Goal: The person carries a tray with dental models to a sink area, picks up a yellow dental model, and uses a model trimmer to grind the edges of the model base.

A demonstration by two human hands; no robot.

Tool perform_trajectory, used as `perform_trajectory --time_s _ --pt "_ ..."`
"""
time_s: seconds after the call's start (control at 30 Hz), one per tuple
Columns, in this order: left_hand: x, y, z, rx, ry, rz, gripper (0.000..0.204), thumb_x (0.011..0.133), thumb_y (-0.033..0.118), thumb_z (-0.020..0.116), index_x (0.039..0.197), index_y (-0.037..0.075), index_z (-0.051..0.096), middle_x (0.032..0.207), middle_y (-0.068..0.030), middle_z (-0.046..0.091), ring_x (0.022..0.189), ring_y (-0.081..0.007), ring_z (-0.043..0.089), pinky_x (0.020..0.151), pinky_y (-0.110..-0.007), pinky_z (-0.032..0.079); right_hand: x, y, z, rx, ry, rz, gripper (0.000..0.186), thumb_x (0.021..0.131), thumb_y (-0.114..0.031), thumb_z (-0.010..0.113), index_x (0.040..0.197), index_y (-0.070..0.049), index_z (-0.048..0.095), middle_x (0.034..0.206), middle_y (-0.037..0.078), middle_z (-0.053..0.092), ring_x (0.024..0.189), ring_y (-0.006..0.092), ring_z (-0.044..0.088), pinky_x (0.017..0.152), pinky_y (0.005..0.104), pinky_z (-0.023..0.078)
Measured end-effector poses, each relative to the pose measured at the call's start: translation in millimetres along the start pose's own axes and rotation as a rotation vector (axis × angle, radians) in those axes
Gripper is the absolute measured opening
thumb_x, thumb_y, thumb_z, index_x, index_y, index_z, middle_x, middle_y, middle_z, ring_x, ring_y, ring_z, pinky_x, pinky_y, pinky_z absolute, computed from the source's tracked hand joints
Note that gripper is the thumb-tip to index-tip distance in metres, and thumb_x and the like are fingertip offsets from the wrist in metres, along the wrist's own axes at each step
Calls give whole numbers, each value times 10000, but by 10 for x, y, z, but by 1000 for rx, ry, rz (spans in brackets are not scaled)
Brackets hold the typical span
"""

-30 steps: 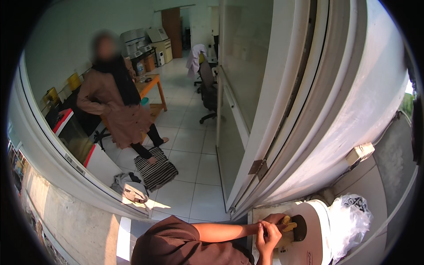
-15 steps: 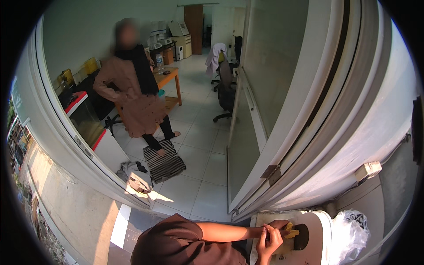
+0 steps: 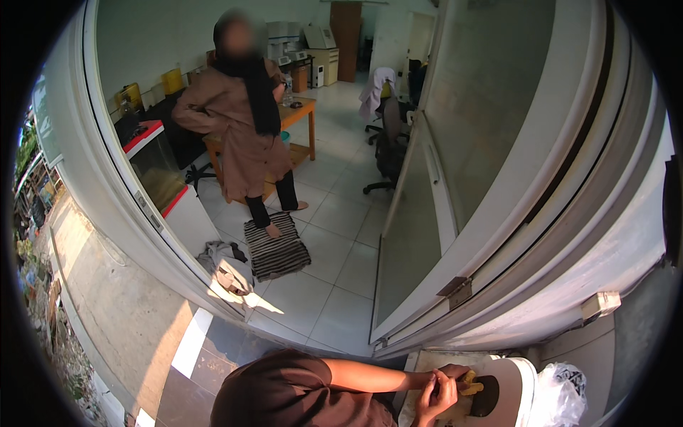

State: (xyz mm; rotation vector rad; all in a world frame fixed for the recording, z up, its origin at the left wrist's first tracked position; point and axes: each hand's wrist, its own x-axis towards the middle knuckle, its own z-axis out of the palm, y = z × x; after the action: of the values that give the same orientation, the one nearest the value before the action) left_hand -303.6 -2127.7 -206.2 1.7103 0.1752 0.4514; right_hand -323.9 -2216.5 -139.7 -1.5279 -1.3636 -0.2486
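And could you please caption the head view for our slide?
Bare hands and a yellow object at a white casing, beside an open door.

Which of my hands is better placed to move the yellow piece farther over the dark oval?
Probably your left hand: it appears to hold the yellow piece at the edge of the dark oval. Your right hand sits just below it in view, a little farther from the piece.

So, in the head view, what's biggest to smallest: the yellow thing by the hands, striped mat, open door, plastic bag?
1. Open door
2. Striped mat and plastic bag: too close to rank; the bag looks nearer
3. Yellow thing
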Motion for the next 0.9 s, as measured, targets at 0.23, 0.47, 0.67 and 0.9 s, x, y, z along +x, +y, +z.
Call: perform_trajectory --time_s 0.23,0.47,0.67,0.9 --pt "-7 -108 15 -8 10 14 365 888 330 682 925 4 522 748 -78 552 683 -170 524 606 -338 430 -86 51 70 -22 43 -50 156 784 -7 587 918 -6 667 783 130 639 665 310 584 601 382 455" --pt "-16 -101 35 -97 19 39 367 887 338 676 915 7 521 747 -83 548 670 -176 533 600 -339 433 -84 99 85 -51 51 -60 156 781 -35 591 916 -5 664 781 138 625 674 316 586 611 386 458" --pt "-10 94 -53 -70 -31 -5 391 888 375 674 909 18 516 753 -66 534 682 -168 523 602 -332 422 -92 111 64 -54 35 -44 161 774 -48 593 912 -3 664 787 132 635 672 315 586 610 389 457" --pt "18 -188 18 -20 0 101 437 895 428 674 899 23 509 758 -58 524 691 -157 501 611 -328 416 -74 90 47 -24 14 -36 149 778 -55 595 899 2 662 788 136 636 671 314 588 599 383 455"
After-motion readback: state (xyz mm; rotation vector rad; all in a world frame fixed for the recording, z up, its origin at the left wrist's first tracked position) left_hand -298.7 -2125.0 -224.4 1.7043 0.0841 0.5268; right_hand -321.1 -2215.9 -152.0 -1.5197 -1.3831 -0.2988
